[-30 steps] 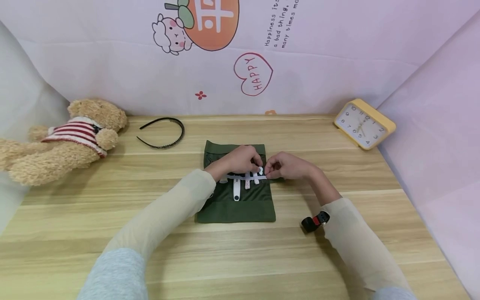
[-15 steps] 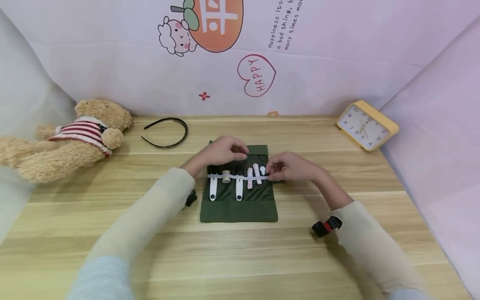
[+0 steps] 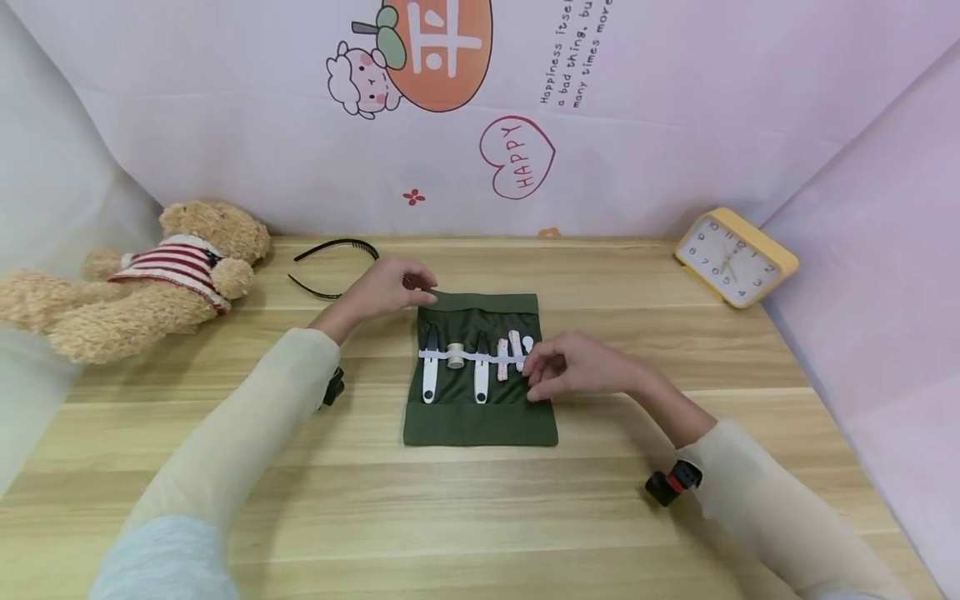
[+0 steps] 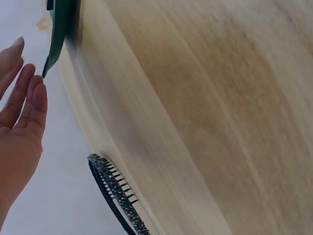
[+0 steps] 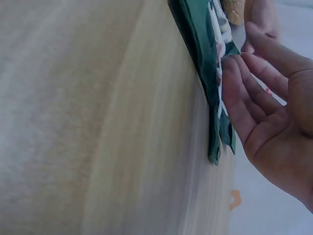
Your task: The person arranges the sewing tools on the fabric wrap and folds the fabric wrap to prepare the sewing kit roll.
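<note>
A dark green cloth roll (image 3: 480, 425) lies unrolled on the table, with a white elastic band across it. Under the band sit two white-handled tools with dark pointed tips, the left one (image 3: 430, 379) and the middle one (image 3: 482, 383). Between them is a small beige cylinder (image 3: 455, 356); to the right are two pale patterned strips (image 3: 502, 360) and a white round-headed piece (image 3: 528, 342). My left hand (image 3: 386, 287) has its fingertips right at the roll's far left corner, fingers loosely bent. My right hand (image 3: 577, 364) hovers at the right edge, fingers relaxed, partly covering the band's end.
A black toothed headband (image 3: 337, 243) lies behind my left hand. At the back left lies a teddy bear (image 3: 172, 271) in a striped shirt. A yellow clock (image 3: 735, 257) stands at the back right. A printed white cloth (image 3: 637, 167) hangs behind the wooden table (image 3: 480, 517).
My left hand has left the tools by the band and moved left to the roll's far corner, uncovering them. My right hand has shifted slightly nearer to me along the right edge.
</note>
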The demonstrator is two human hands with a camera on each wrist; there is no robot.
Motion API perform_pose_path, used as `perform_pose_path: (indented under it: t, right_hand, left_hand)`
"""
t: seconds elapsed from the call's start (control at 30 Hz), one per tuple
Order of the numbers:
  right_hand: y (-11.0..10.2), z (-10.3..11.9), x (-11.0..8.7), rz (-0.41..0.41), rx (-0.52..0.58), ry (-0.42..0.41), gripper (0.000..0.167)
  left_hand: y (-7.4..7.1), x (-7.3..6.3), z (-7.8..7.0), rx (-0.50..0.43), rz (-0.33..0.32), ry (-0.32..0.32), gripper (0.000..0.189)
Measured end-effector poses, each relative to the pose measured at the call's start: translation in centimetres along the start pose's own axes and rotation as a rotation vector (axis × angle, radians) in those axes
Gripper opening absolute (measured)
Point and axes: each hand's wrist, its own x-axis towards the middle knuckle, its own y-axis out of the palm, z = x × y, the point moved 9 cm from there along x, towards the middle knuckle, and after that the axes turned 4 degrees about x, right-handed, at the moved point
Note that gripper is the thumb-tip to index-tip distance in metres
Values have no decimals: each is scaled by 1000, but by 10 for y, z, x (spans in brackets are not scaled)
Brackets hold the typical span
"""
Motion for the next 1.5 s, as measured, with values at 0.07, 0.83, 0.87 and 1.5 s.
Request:
perform_pose_path:
  t: [0.07, 0.83, 0.87, 1.5]
  right_hand:
    - [6, -1, -1, 16, 28, 14, 26]
    - [32, -2, 1, 112, 3, 108, 29]
    - [32, -2, 1, 111, -1, 114, 28]
    - [11, -12, -1, 77, -94, 185, 30]
  left_hand:
    - [0, 0, 3, 4, 2, -7, 26]
    - [15, 0, 24, 68, 68, -83, 21]
    - [15, 0, 25, 69, 66, -84, 21]
    - [12, -20, 30, 103, 53, -106, 27]
